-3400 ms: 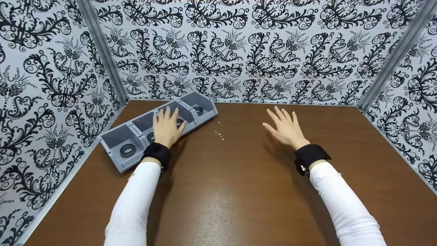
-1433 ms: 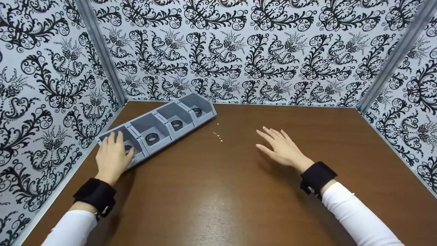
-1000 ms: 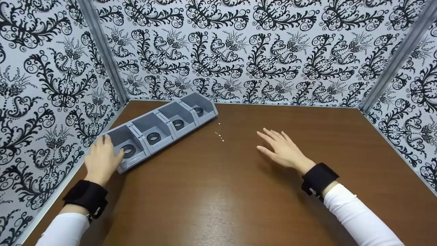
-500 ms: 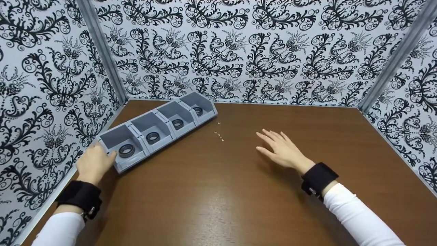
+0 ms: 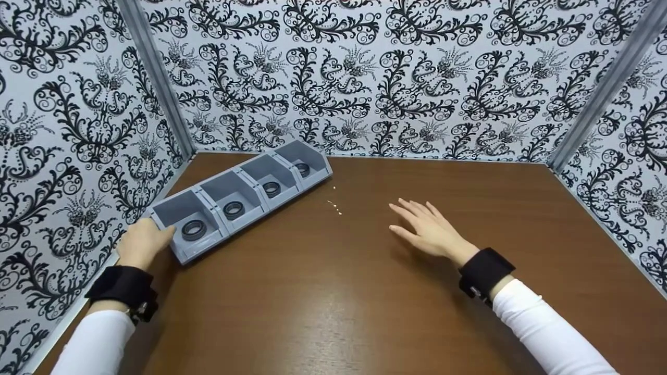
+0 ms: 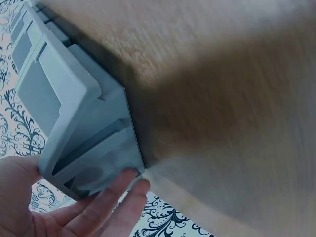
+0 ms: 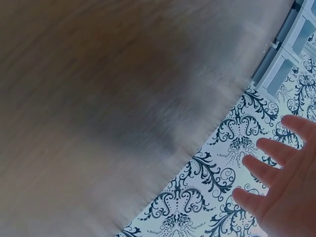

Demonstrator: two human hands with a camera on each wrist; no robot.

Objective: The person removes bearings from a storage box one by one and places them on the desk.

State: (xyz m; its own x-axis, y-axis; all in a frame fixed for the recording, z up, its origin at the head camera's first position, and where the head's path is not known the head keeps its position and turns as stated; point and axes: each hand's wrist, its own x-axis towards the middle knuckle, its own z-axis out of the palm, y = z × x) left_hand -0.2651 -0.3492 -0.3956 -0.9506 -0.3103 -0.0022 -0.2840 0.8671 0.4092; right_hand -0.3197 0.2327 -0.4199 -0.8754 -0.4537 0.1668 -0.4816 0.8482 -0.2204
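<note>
A row of joined grey storage bins (image 5: 225, 225) lies slantwise at the back left. Each compartment holds a dark ring resembling a bearing, among them the nearest ring (image 5: 194, 229). At the row's near left end, my left hand (image 5: 139, 242) grips the end bin, its thumb over the rim. Seen from the left wrist, the fingers (image 6: 106, 200) lie along the outer side of the grey bin (image 6: 106, 143). My right hand (image 5: 430, 232) hovers over the table right of centre, palm down with fingers spread, holding nothing.
The brown wooden table (image 5: 312, 291) is enclosed by patterned walls (image 5: 344, 78) at the back and both sides. Several tiny pale specks (image 5: 335, 207) lie right of the bins. The left wall (image 5: 78, 208) rises close beside my left hand.
My left hand has moved from above the middle bins to the row's left end and now grips it. The right hand has drawn slightly nearer. The bins have stayed in place.
</note>
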